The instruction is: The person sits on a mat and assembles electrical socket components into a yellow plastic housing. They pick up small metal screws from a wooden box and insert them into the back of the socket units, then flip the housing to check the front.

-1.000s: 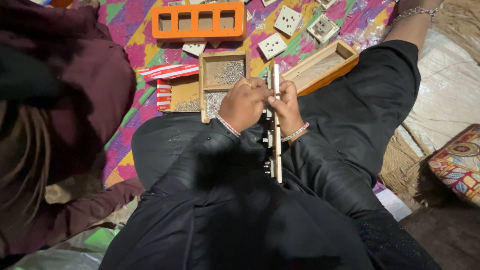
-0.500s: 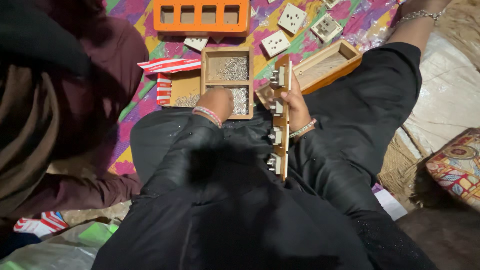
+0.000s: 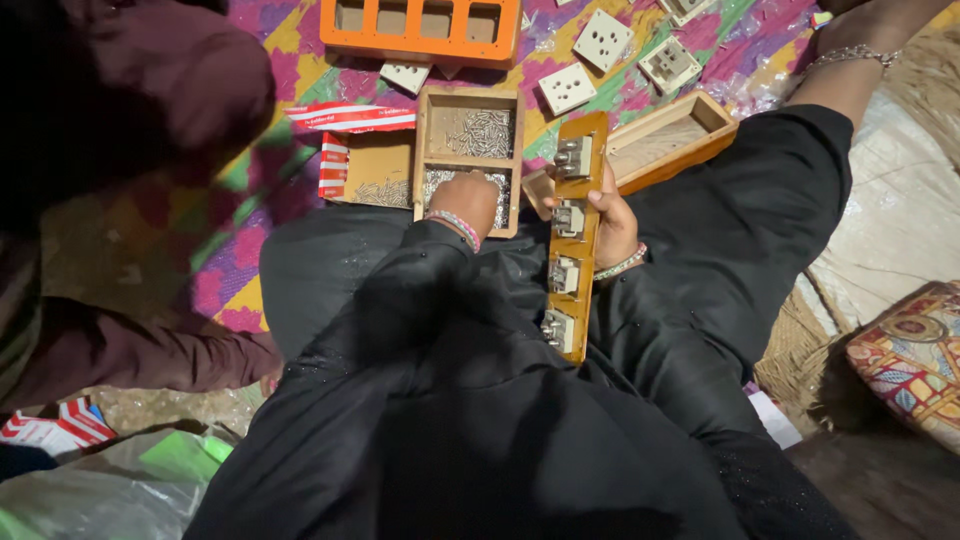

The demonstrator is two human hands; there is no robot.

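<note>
Colourful floor cloth (image 3: pixel 290 70) carries a red-striped box (image 3: pixel 350 117); left hand (image 3: pixel 470 200) fingers dig in the screw tray (image 3: pixel 470 105), right hand (image 3: pixel 615 225) fingers grasp the wooden strip (image 3: pixel 580 150).

Black sleeves, beaded bracelets at both wrists

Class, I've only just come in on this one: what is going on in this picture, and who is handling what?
A person sits cross-legged on a patterned cloth. Their right hand holds a long wooden strip with four switch parts set along it. Their left hand reaches into the lower compartment of a small wooden tray filled with small metal screws. White socket plates and an orange frame lie further off. Another person in a dark maroon sleeve sits at the left.
</note>
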